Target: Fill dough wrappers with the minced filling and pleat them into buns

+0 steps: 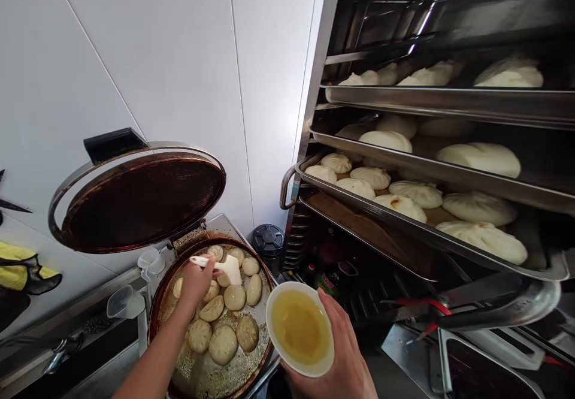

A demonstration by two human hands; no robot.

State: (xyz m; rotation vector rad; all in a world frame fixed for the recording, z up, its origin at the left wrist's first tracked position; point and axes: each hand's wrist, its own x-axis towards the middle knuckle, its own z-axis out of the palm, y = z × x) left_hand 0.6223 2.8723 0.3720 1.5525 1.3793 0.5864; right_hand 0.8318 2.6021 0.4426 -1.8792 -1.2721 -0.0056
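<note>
"Over the round pan (pixel 153 321), what's the left hand (pixel 195 282) gripping?"

"A white spatula (pixel 230 269), or maybe a brush from this angle, its head among the browned buns (pixel 234 297)."

"And the right hand (pixel 335 363)?"

"Cupped under a white bowl (pixel 279 333) of yellow liquid (pixel 300 327), just beside the pan."

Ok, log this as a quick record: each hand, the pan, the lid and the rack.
Left hand: grips a white silicone basting brush above the pan
Right hand: holds a white bowl of yellow liquid
Pan: round griddle pan holding browned buns
Lid: hinged lid, raised
Rack: steel trays of pale buns
</note>
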